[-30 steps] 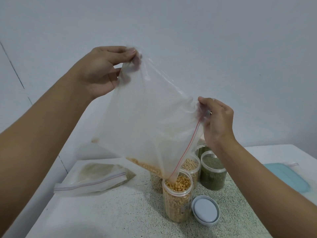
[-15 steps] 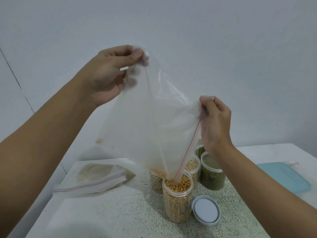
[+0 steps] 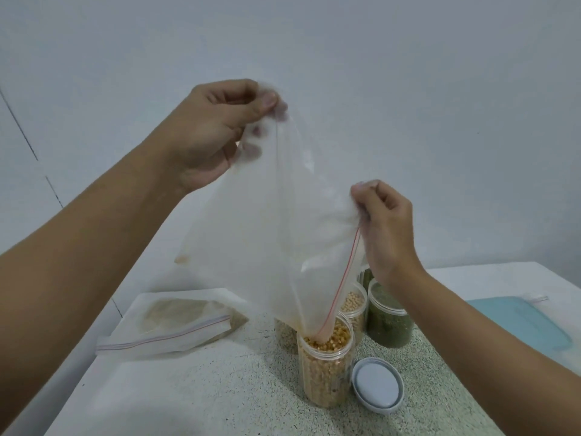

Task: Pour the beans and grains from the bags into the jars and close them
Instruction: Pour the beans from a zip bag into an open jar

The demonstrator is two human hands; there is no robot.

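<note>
A clear zip bag [image 3: 276, 221] with a red seal line hangs upside down, its open corner dipping into a lidless jar [image 3: 324, 369] full of yellow corn kernels. My left hand [image 3: 213, 133] pinches the bag's top corner high up. My right hand [image 3: 385, 225] pinches the bag's edge by the red zip, lower and to the right. The bag looks almost empty. The jar's grey lid [image 3: 377, 385] lies flat on the counter just right of it.
Behind the corn jar stand a jar of pale beans [image 3: 355, 305], a jar of green grains [image 3: 388, 319] and another jar partly hidden by the bag. A second zip bag [image 3: 169, 325] lies flat at left. A light blue lid [image 3: 522, 322] rests at the right.
The last kernels have slid out of the bag into the jar. My left hand has tipped the bag steeper and moved it slightly right; the right hand stays by the zip.
</note>
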